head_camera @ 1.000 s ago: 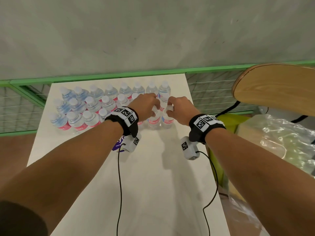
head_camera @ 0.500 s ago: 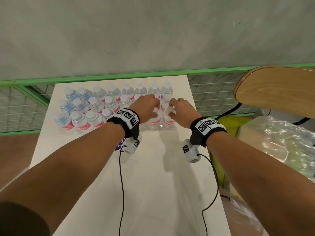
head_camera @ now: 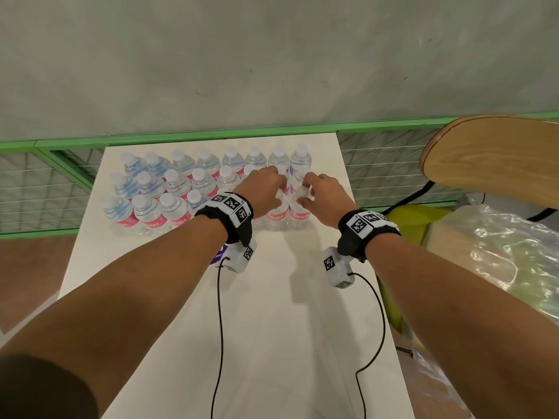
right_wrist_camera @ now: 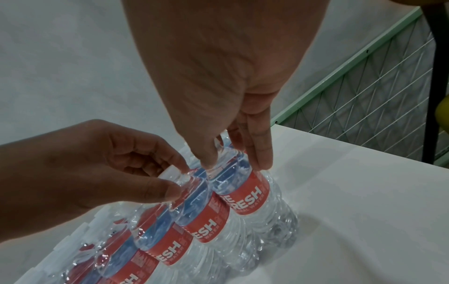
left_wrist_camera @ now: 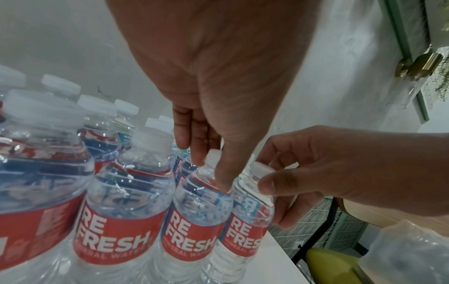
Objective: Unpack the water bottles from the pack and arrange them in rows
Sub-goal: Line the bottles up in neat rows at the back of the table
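Clear water bottles with red labels and white caps stand in three rows [head_camera: 181, 182] at the far end of the white table [head_camera: 272, 328]. My left hand [head_camera: 279, 195] grips the neck of the second bottle from the right in the front row [left_wrist_camera: 201, 201]. Its thumb and fingers close around the neck below the cap, as the left hand [left_wrist_camera: 210, 171] shows in the left wrist view. My right hand [head_camera: 304, 192] grips the neck of the front row's rightmost bottle [right_wrist_camera: 245, 188]. Both bottles stand upright on the table, touching each other.
A wooden chair seat [head_camera: 499, 158] is at the right, with crumpled clear plastic wrap [head_camera: 514, 261] below it. A green rail with wire mesh [head_camera: 211, 137] runs behind the table. A purple sticker [head_camera: 217, 255] lies under my left wrist. Cables trail over the near tabletop.
Both hands stay on the same two bottle necks at the front row's right end. Only the head view has shifted slightly.
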The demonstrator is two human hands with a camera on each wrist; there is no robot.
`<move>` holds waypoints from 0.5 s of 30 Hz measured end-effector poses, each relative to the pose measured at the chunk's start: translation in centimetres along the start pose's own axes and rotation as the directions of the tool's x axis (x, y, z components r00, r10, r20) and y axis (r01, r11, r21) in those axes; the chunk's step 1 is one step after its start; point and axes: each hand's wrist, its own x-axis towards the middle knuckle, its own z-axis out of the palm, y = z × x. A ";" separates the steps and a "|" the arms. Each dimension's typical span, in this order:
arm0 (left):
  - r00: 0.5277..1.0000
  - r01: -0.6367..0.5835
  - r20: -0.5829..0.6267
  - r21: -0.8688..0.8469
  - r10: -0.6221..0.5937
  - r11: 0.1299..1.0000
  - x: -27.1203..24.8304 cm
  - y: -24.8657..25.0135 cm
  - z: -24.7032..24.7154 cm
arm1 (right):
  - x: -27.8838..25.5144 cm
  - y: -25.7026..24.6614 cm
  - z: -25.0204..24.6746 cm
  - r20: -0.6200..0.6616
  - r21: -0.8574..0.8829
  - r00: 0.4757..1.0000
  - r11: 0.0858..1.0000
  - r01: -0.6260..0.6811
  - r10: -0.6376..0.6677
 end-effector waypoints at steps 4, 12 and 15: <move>1.000 -0.007 -0.010 -0.015 0.007 1.000 -0.1 0.1 0.2 | -0.2 0.0 0.4 -0.045 0.015 0.999 1.000 -0.007 0.008; 0.998 -0.024 -0.057 -0.026 0.022 0.999 -0.3 0.0 0.7 | -0.2 -0.1 0.8 -0.085 0.024 0.996 1.000 -0.008 0.010; 0.997 -0.027 -0.074 -0.030 0.024 0.999 -0.3 0.1 0.8 | -0.2 0.0 0.9 -0.094 0.033 0.995 0.999 -0.011 0.014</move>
